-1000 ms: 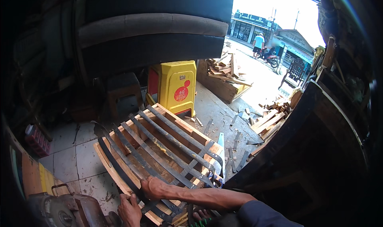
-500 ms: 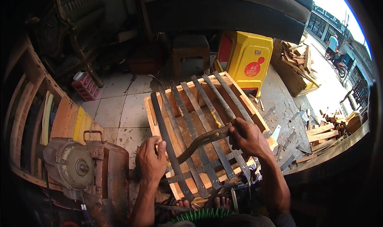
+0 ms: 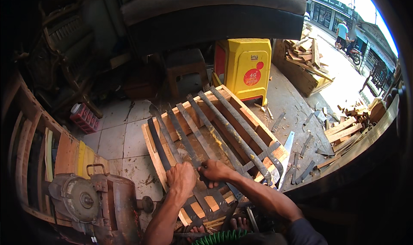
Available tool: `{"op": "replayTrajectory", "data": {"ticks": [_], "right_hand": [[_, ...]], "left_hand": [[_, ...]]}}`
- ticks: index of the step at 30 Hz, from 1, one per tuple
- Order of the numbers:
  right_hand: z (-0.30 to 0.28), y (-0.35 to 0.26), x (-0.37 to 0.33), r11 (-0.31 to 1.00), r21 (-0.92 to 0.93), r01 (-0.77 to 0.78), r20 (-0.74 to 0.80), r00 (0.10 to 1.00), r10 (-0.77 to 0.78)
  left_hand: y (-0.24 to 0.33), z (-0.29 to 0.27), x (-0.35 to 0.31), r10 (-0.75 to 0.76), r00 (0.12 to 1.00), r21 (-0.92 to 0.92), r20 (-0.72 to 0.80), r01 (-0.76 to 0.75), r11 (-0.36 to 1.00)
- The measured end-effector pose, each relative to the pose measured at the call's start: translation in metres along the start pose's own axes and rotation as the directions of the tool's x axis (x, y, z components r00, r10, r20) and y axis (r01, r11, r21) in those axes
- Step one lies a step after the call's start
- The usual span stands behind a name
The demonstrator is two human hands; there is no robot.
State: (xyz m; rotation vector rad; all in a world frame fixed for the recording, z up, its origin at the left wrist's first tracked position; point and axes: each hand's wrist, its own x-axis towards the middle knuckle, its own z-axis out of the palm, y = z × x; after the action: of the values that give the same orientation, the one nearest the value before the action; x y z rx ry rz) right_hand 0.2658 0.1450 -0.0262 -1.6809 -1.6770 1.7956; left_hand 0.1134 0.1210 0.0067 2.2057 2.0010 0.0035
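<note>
Dark, flat straps (image 3: 212, 132), probably rubber, run lengthwise over a low wooden frame (image 3: 150, 148) in front of me. A cross strap (image 3: 257, 159) passes among them near the frame's close end. My right hand (image 3: 215, 172) is closed on a dark strap at the middle of the frame, knuckles up. Just left of it, my left hand (image 3: 181, 179) forms a fist low over the straps; what its fingers hold is hidden. Some straps have yellowish smears, and staples show at their near ends.
A rusty machine with a round disc (image 3: 81, 197) stands close on my left. Beyond the frame are a yellow plastic stool (image 3: 254, 70) and a darker stool (image 3: 185, 66). A handsaw (image 3: 287, 157) lies right of the frame, among strap scraps. Wood offcuts (image 3: 344, 131) pile farther right.
My right hand has moved left and down with the strap, next to my left hand. My left hand has closed from a loose, thumb-up pose and shifted right. The view has turned slightly right.
</note>
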Motion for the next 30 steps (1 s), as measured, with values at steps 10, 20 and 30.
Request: {"op": "replayTrajectory", "data": {"ticks": [10,20,30], "right_hand": [[-0.027,-0.003,0.008,0.998,0.062,0.008,0.159,0.987,-0.017],[-0.037,-0.001,-0.013,0.826,-0.528,0.198,-0.194,0.918,-0.345],[-0.133,0.02,-0.101,0.876,-0.479,-0.055,-0.708,0.614,-0.349]], "left_hand": [[-0.056,0.04,0.04,0.234,0.83,-0.841,0.506,0.414,0.349],[-0.018,0.019,0.007,0.141,0.972,-0.294,-0.186,-0.192,0.936],[0.024,-0.027,0.027,0.391,0.869,-0.539,-0.303,-0.495,0.682]]}}
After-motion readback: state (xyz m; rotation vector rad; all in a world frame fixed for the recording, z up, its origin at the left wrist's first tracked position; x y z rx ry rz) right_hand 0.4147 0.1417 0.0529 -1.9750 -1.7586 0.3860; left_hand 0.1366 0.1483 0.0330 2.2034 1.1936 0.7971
